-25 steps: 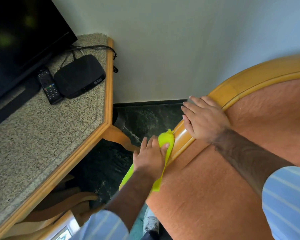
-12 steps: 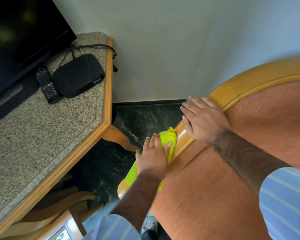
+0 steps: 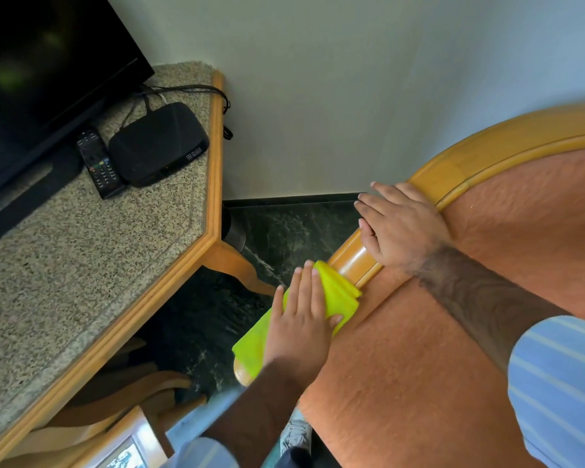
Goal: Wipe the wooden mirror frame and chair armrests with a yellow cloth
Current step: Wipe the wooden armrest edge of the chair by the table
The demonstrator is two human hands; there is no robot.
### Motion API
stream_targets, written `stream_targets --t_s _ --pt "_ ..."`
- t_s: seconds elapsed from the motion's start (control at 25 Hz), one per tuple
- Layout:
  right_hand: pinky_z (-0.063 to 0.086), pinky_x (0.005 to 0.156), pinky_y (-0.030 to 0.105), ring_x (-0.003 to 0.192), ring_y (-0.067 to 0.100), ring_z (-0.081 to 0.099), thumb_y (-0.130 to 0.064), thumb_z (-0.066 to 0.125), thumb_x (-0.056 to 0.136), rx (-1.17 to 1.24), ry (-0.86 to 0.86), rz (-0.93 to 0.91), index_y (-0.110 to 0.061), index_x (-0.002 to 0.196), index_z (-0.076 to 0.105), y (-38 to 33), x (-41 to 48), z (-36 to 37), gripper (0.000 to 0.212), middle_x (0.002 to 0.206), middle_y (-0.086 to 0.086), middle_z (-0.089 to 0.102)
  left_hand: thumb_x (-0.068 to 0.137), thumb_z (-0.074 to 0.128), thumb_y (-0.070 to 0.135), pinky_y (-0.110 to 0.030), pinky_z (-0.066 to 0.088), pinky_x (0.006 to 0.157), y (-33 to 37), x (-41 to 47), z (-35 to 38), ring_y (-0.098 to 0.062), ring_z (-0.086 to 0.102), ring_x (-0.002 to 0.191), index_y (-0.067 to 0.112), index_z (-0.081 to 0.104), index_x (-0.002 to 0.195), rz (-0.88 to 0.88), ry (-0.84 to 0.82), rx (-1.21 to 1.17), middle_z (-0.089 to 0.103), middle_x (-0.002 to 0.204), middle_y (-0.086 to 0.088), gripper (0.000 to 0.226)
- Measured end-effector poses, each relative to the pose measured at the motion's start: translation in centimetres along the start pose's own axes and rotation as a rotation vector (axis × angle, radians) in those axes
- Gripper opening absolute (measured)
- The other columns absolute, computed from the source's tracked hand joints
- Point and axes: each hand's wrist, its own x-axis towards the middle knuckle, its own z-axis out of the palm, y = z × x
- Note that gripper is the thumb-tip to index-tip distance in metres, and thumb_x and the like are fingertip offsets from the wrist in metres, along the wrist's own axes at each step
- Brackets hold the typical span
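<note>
A chair with orange upholstery (image 3: 436, 349) has a curved wooden armrest (image 3: 355, 258) running along its left and top edge. The yellow cloth (image 3: 335, 295) is draped over the lower part of that armrest. My left hand (image 3: 301, 325) lies flat on the cloth and presses it onto the wood. My right hand (image 3: 399, 224) rests palm down on the armrest higher up, fingers hanging over its outer edge. The armrest's rounded lower end (image 3: 242, 374) shows below the cloth.
A granite-topped desk with wooden edging (image 3: 213, 163) stands to the left, close to the chair. On it are a black TV (image 3: 48, 62), a remote (image 3: 98, 163) and a black set-top box (image 3: 157, 143). Dark marble floor (image 3: 284, 228) lies between desk and chair.
My left hand has slid the cloth a little up the armrest and flattened on it, uncovering the armrest's lower end. My right hand has stayed in place.
</note>
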Motion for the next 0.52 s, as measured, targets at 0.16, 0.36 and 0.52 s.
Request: stream_targets --t_s 0.16,0.36,0.52 --pt "0.047 0.106 0.047 0.129 0.033 0.062 -0.032 0.038 0.102 -0.006 0.018 -0.004 -0.005 0.124 0.070 -0.1 -0.1 -0.1 0.048 0.124 0.009 0.076 0.108 0.021 0.052 -0.051 0.016 0.129 0.2 1.0 -0.1 -0.029 -0.001 0.160 0.002 -0.006 0.161 0.067 0.008 0.052 -0.008 0.173 -0.013 0.078" --pt "0.043 0.110 0.047 0.134 0.032 0.058 -0.035 0.033 0.103 -0.015 -0.037 -0.001 -0.006 0.129 0.067 0.0 0.2 -0.5 0.051 0.131 0.009 0.073 0.100 0.033 0.020 -0.061 0.034 0.119 -6.6 -8.4 1.1 -0.033 0.001 0.160 0.003 0.005 0.162 0.282 0.009 0.259 0.002 0.173 -0.014 0.070" --pt "0.044 0.109 0.047 0.132 0.031 0.060 -0.034 0.032 0.103 0.025 -0.004 0.009 -0.006 0.127 0.069 -0.1 -0.1 -0.1 0.051 0.129 0.008 0.074 0.105 0.045 0.032 -0.064 0.029 0.120 -4.1 -5.0 0.9 -0.035 0.002 0.160 0.004 0.000 0.162 0.244 -0.017 0.263 -0.005 0.172 -0.017 0.077"
